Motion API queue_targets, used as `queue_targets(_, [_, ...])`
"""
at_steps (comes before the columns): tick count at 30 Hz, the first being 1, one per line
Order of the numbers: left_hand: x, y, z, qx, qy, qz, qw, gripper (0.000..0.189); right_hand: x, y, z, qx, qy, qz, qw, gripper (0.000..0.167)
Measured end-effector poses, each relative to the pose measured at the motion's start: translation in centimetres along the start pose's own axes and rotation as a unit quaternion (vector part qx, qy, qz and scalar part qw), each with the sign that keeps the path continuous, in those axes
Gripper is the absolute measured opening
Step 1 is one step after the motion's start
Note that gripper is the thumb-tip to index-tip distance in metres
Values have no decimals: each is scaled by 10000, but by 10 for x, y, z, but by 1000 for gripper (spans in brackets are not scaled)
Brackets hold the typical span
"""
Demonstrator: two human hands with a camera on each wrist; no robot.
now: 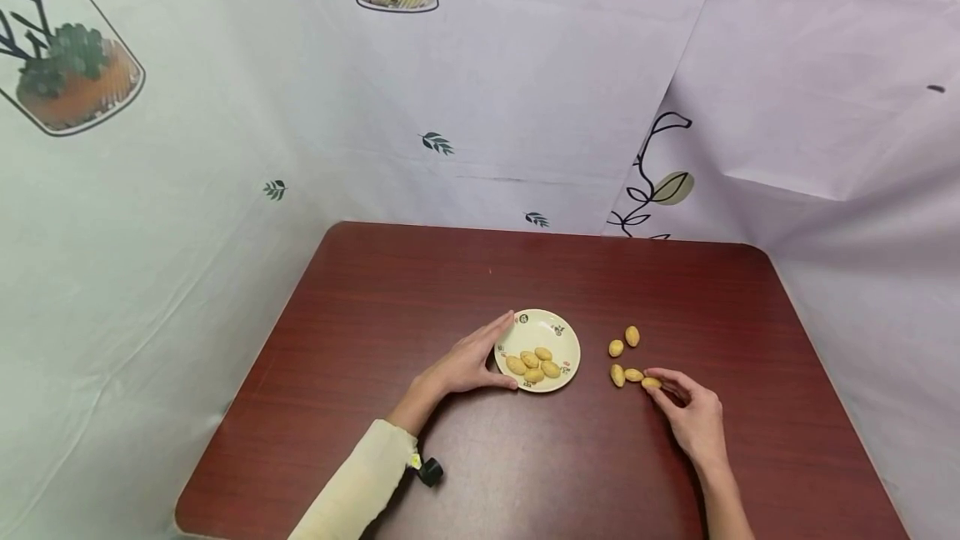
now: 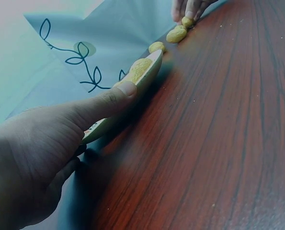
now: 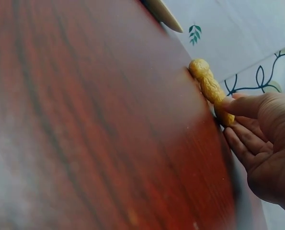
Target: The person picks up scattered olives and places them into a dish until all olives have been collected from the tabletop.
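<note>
My left hand (image 1: pixel 468 362) grips the left rim of a small cream plate (image 1: pixel 551 329) with printed motifs, thumb near its front edge and fingers along the far left side. On the plate lie several yellow, wrinkled oval pieces (image 1: pixel 531 359), like nuts in their shells. To the right, my right hand (image 1: pixel 697 423) pinches another yellow oval piece (image 1: pixel 651 383) between thumb and fingertips, low over the table. This piece stands at the end of a short row with two more (image 1: pixel 633 375). In the right wrist view the thumb covers part of the pinched piece (image 3: pixel 224 116).
Two more yellow pieces (image 1: pixel 632 336) lie behind the row, right of the plate. The dark red wooden table (image 1: pixel 525 457) has rounded corners. Behind it hangs a pale printed cloth (image 1: pixel 495 90). A small black device (image 1: pixel 431 472) sits at the left sleeve cuff.
</note>
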State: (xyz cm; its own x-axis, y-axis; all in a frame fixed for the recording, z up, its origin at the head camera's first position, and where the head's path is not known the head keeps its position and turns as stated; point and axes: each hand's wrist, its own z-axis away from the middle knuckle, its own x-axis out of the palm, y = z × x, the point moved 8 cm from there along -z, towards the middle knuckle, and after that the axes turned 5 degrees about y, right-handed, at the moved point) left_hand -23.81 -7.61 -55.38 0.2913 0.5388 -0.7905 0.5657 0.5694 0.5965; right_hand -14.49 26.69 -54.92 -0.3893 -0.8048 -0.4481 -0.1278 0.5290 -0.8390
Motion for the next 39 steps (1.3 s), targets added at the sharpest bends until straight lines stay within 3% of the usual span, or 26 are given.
queue_targets(13, [2, -2, 1, -71, -52, -9, 10000, 119, -2, 1, -6, 34, -142, -202, 9997, 27])
queue_targets(25, [1, 0, 1, -49, -28, -1, 10000, 119, 5, -13, -22, 74, -236, -474, 9986, 24])
queue_targets(39, [1, -1, 1, -116, -73, -11, 9999, 119, 37, -49, -44, 4, -535, -1528, 9868, 25])
